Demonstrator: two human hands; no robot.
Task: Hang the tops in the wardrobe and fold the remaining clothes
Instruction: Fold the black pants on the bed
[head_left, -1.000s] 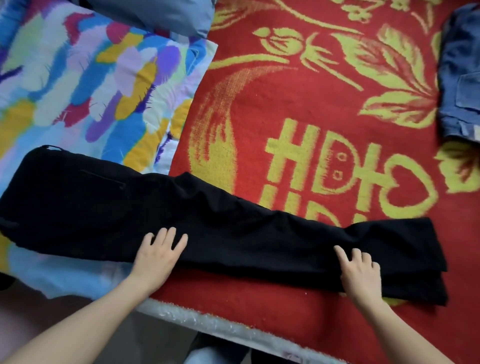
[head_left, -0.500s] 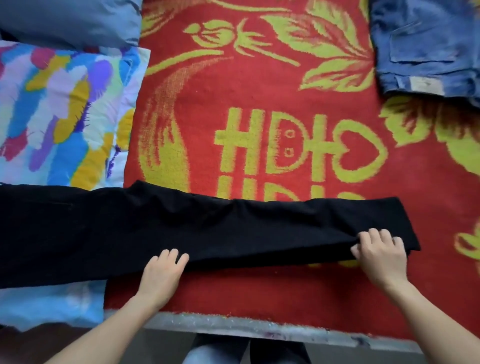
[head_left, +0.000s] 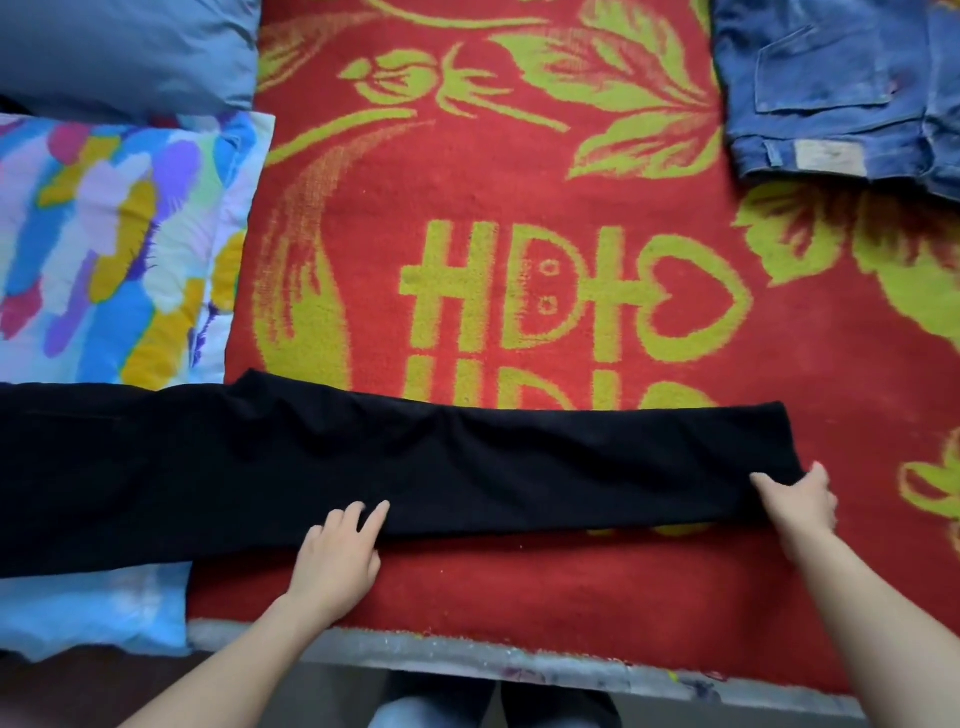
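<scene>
Black trousers lie folded lengthwise across the near part of the bed, waist end off to the left and leg ends at the right. My left hand rests flat on the near edge of the trousers around the knee, fingers straight. At the leg ends, my right hand grips the hem, with the thumb on top of the cloth and the fingers tucked under it.
The bed carries a red blanket with yellow-green flowers and lettering. A multicoloured pillow and a blue-grey pillow lie at the left. Folded blue jeans sit at the far right. The bed's near edge runs below my hands.
My right hand slid rightward along the leg to the hem and took hold of it. The view shifted to the right, while my left hand stayed pressed on the trousers.
</scene>
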